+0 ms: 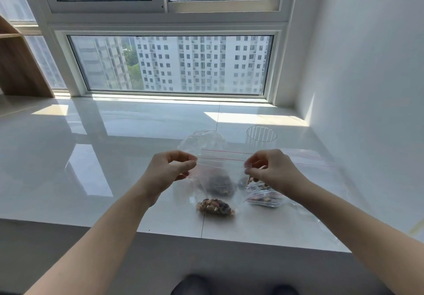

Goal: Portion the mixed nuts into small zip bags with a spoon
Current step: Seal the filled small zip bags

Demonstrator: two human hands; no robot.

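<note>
I hold a small clear zip bag (220,164) with a red seal line stretched between both hands above the white sill. My left hand (169,171) pinches its top left corner. My right hand (273,171) pinches its top right corner. A clump of mixed nuts (215,206) sits at the bottom of this bag, and a dark shadow lies on the sill behind it. A second zip bag with nuts (263,197) lies under my right hand. No spoon is in view.
A ribbed clear plastic cup (261,135) stands behind my right hand. A crumpled clear bag (203,140) stands behind the held bag. Flat empty zip bags (314,160) lie at the right by the wall. The sill's front edge (206,237) runs below my forearms.
</note>
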